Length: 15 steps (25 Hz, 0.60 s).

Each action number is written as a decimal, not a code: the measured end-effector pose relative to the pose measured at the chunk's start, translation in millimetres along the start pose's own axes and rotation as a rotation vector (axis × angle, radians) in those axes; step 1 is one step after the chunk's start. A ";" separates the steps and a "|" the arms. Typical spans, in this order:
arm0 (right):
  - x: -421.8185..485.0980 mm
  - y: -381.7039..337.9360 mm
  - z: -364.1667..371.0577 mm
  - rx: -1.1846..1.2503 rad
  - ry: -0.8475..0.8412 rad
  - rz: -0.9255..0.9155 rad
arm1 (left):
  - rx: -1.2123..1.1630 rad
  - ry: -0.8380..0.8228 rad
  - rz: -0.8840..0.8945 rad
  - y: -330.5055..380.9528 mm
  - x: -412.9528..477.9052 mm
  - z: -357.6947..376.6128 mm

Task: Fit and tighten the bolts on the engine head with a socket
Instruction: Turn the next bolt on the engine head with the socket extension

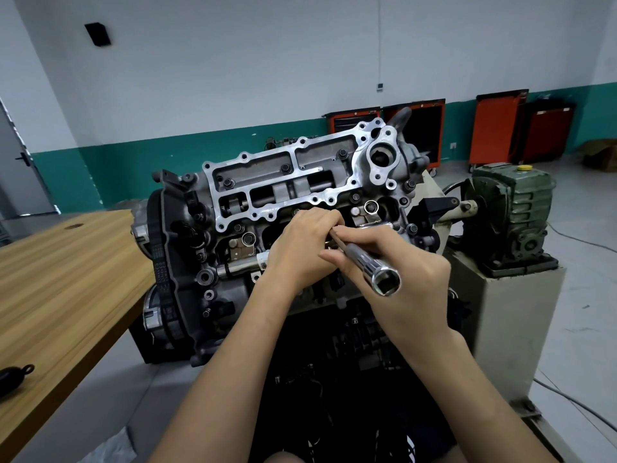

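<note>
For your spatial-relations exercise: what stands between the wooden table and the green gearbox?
The engine head stands there, seen in the head view.

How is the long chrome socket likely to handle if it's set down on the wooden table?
The long chrome socket looks like rigid metal, so probably stiff and heavy for its size. Its round polished barrel would likely roll on the wooden table and may feel slippery in the right hand.
</note>
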State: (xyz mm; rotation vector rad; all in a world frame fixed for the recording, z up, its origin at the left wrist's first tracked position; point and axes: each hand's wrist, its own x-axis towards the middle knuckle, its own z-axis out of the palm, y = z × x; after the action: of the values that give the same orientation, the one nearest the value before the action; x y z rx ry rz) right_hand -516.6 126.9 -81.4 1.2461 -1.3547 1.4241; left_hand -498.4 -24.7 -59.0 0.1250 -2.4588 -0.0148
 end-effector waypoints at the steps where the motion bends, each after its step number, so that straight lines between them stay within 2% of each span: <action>1: -1.3 -1.1 0.3 0.003 0.007 0.002 | -0.001 -0.002 -0.003 0.0 0.0 0.2; 6: -5.1 -1.9 0.6 0.030 -0.117 -0.070 | -0.066 0.013 -0.013 0.2 -1.9 -2.6; 11: -0.4 -0.7 -4.4 0.009 -0.020 -0.029 | -0.024 0.007 -0.007 -2.2 -0.2 0.4; 15: -5.2 -3.9 -1.7 0.075 -0.156 -0.066 | -0.057 -0.030 -0.058 1.1 -0.2 -4.3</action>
State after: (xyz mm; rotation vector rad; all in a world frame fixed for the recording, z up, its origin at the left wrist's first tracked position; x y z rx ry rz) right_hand -512.0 129.4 -85.5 1.4639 -1.3603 1.3656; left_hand -495.6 -23.5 -55.7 0.1724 -2.4810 -0.1130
